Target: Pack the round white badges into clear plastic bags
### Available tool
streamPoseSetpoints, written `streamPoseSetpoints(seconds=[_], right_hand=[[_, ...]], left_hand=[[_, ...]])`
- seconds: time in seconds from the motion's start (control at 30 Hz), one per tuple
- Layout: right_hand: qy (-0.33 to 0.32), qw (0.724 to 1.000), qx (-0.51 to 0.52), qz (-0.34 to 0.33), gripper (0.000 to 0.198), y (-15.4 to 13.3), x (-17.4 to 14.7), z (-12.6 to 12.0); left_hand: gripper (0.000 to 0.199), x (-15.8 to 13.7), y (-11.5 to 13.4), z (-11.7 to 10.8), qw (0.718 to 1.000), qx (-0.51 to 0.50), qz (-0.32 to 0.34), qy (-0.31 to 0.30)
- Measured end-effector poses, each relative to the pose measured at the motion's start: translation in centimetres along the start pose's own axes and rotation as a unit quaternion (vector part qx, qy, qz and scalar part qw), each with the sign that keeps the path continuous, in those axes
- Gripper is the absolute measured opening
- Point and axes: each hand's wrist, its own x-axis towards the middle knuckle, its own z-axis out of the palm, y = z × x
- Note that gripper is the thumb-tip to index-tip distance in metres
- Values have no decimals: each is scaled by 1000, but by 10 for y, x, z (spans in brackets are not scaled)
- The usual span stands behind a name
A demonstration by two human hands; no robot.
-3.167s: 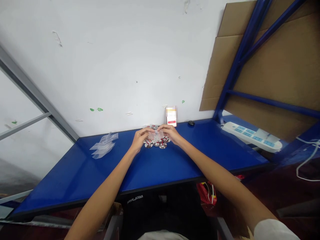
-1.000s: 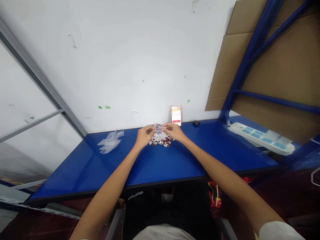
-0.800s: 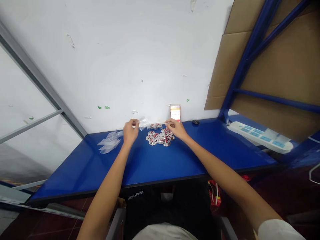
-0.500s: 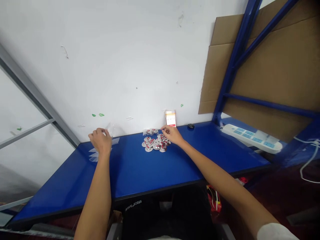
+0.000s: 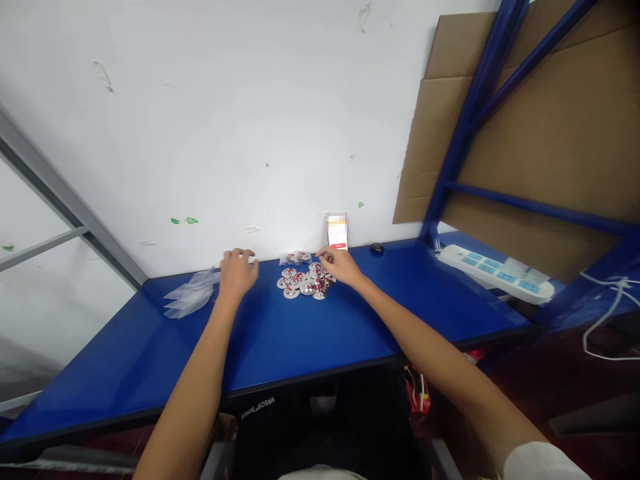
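Note:
My left hand (image 5: 239, 272) is over the table left of the pile, fingers curled, thumb near the index finger. A clear plastic bag seems to be pinched there, but it hardly shows against the wall. My right hand (image 5: 343, 263) hovers at the right rear edge of a pile of round silvery discs with red markings (image 5: 308, 288). Its thumb and index fingertip are closed together; anything between them is too small to make out. Behind the pile lie filled clear bags (image 5: 295, 257). Flat clear plastic bags (image 5: 190, 295) are spread left of my left hand.
A phone (image 5: 337, 230) with a lit screen leans against the wall behind my right hand. A small black object (image 5: 377, 248) lies right of it. At the right are a white power strip (image 5: 493, 272), a blue metal frame (image 5: 463, 127) and cardboard (image 5: 435, 120).
My left hand has moved right from the flat bags toward the disc pile. My right hand stays beside the pile, fingertips closed. The view has shifted slightly.

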Motion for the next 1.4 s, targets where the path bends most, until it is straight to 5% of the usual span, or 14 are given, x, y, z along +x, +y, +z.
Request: streamPoseSetpoints(seconds=[0.2,0.4,0.63,1.0,1.4], right_hand=[[-4,1000,7,2,20,-5,-1,-2],[-17,1000,-3,-14,22,-12,-3,0],[-10,1000,9,-25,22,-22,-3,-1],[-15,999,-9,-35,24,-32,-6,-2],[-11,999,-4,-32,23,-27,-5,2]], left_hand=[[36,4,-2,37,991,-31,32,-128],[32,-2,-5,43,994,-71,-12,-76],[37,-2,27,50,967,-192,150,-77],[68,2,20,64,964,-119,203,-125],[26,4,28,21,973,-158,165,43]])
